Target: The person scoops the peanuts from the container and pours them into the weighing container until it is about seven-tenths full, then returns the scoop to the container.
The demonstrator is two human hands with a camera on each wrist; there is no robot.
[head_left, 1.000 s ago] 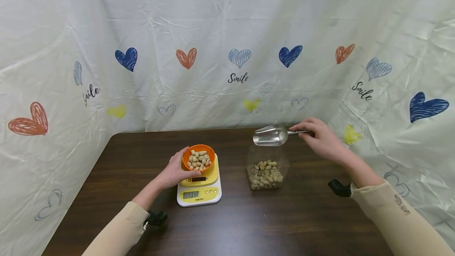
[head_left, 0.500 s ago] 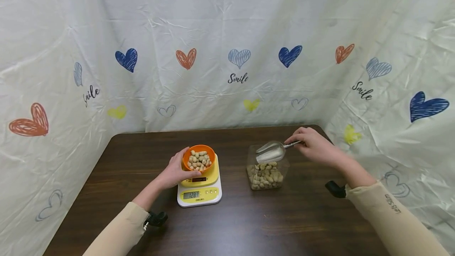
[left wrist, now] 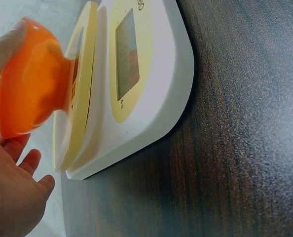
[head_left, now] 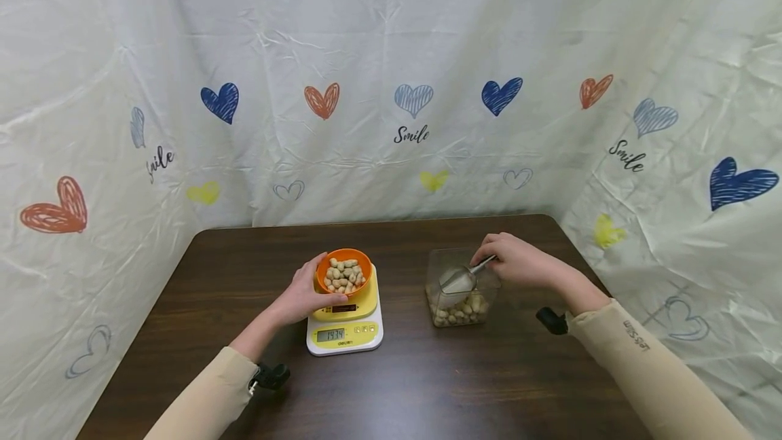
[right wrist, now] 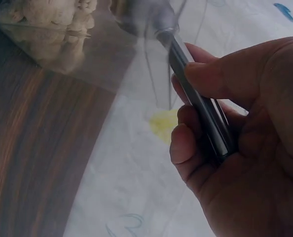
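My left hand holds an orange bowl of unshelled peanuts, thumb and fingers on opposite sides of it. Under the bowl is a yellow-and-white kitchen scale with a lit digital display. My right hand grips a metal scoop by its handle, fingers curled around it. Tilted downward, the scoop's head reaches into a clear plastic box, down at the peanuts. The scoop's front edge is hard to make out through the plastic.
The dark wooden table carries the scale on the left and the box to its right. A white sheet printed with hearts hangs behind the table and at both sides.
My right hand has moved down and left, bringing the scoop from above the box into it, now tilted. My left hand stays at the bowl. The scale's display reading has changed.
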